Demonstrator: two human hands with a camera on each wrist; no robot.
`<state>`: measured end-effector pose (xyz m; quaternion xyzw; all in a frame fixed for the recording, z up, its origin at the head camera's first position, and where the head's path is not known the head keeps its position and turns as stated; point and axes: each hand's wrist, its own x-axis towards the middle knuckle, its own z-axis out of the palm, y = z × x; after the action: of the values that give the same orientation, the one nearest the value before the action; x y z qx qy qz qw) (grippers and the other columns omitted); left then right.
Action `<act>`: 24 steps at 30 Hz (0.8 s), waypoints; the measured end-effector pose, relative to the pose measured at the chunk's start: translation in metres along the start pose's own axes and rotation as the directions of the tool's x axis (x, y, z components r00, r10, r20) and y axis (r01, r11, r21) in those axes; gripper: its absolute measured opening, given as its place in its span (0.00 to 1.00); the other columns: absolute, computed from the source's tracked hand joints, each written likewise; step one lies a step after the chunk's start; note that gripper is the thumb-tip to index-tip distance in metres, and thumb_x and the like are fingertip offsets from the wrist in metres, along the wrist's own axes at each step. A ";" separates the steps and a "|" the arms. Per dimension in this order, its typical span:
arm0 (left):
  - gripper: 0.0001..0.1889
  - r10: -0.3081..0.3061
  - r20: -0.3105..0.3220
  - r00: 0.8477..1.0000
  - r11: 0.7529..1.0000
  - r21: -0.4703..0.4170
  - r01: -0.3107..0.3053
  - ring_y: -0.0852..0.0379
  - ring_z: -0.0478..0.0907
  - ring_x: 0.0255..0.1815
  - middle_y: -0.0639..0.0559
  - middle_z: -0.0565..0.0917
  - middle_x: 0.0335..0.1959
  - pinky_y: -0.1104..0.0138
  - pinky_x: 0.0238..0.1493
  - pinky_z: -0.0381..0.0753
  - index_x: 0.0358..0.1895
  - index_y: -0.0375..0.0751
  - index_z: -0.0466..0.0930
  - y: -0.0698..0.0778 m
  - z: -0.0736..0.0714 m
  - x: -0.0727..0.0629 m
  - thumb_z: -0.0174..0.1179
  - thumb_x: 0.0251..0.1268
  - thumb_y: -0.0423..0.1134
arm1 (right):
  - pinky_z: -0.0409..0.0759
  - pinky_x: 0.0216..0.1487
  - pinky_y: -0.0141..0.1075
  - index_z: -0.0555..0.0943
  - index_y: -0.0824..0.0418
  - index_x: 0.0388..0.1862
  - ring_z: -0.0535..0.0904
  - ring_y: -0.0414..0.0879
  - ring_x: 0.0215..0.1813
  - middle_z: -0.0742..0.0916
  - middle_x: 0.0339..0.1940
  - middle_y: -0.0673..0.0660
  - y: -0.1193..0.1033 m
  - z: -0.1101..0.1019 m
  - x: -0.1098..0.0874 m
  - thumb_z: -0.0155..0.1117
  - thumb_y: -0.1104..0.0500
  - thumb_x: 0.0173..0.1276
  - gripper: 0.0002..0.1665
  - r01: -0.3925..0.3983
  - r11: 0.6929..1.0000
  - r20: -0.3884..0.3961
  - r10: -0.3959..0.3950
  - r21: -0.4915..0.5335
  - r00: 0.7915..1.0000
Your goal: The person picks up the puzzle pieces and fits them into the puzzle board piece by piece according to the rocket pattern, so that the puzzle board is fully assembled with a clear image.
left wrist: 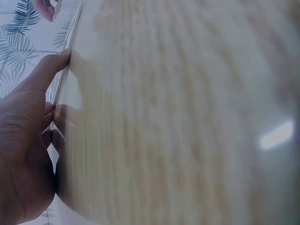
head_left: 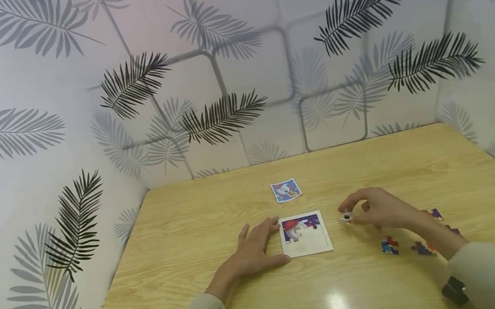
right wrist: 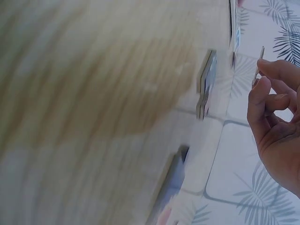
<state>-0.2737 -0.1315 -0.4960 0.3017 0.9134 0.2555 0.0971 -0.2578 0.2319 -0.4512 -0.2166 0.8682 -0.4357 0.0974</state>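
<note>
Hands at work over a jigsaw: a person's left hand (head_left: 256,252) lies spread along the left edge of a square white puzzle tray (head_left: 325,236), fingertips near its far corner and thumb at its near corner, while the right hand (head_left: 382,209) pinches a single jigsaw piece (head_left: 346,216) between thumb and fingers, just above the surface (head_left: 207,208) to the tray's right. Joined pieces (head_left: 291,227) inside the tray show red, white and purple along its far and left sides; its near right part is bare. Beyond the tray lies a small picture card (head_left: 286,191) with a white figure on blue. A blue-and-red loose piece (head_left: 390,246) sits near the right forearm, with other loose pieces (head_left: 422,248) around and partly behind it. Leaf-patterned wallpaper (head_left: 268,130) rises behind the wood-grain surface.
</note>
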 end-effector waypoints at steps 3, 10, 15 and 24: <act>0.45 0.002 0.000 1.000 1.000 0.004 -0.002 0.56 0.45 0.84 0.61 0.54 0.82 0.45 0.80 0.28 0.76 0.50 0.61 -0.002 0.000 0.000 0.63 0.59 0.67 | 0.75 0.14 0.34 0.83 0.63 0.55 0.66 0.36 0.15 0.83 0.50 0.63 -0.002 0.008 0.009 0.68 0.63 0.66 0.18 0.016 1.000 0.007 -0.016 -0.003 1.000; 0.45 0.010 0.000 1.000 1.000 0.004 -0.010 0.57 0.44 0.84 0.62 0.55 0.81 0.45 0.80 0.28 0.76 0.51 0.61 -0.004 0.001 0.000 0.62 0.59 0.68 | 0.74 0.14 0.31 0.84 0.61 0.54 0.67 0.37 0.13 0.84 0.49 0.62 -0.007 0.023 0.026 0.69 0.63 0.65 0.17 0.031 0.999 0.031 -0.030 -0.027 0.999; 0.46 0.008 0.008 1.000 1.000 0.000 -0.008 0.56 0.44 0.84 0.62 0.55 0.81 0.44 0.80 0.28 0.76 0.51 0.60 -0.003 0.002 0.000 0.62 0.59 0.68 | 0.72 0.14 0.29 0.85 0.61 0.52 0.68 0.38 0.14 0.86 0.49 0.61 -0.012 0.031 0.034 0.70 0.63 0.63 0.17 0.036 0.999 0.028 -0.035 -0.040 0.999; 0.44 -0.003 0.007 1.000 1.000 0.012 0.003 0.56 0.45 0.84 0.61 0.54 0.81 0.44 0.80 0.28 0.75 0.52 0.61 -0.004 0.000 0.000 0.62 0.59 0.68 | 0.82 0.39 0.39 0.87 0.57 0.49 0.81 0.47 0.36 0.89 0.47 0.52 -0.021 0.039 0.051 0.72 0.64 0.60 0.16 0.066 0.985 0.007 -0.066 -0.159 0.998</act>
<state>-0.2755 -0.1339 -0.4981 0.3017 0.9150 0.2490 0.0990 -0.2826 0.1696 -0.4573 -0.2527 0.8924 -0.3679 0.0660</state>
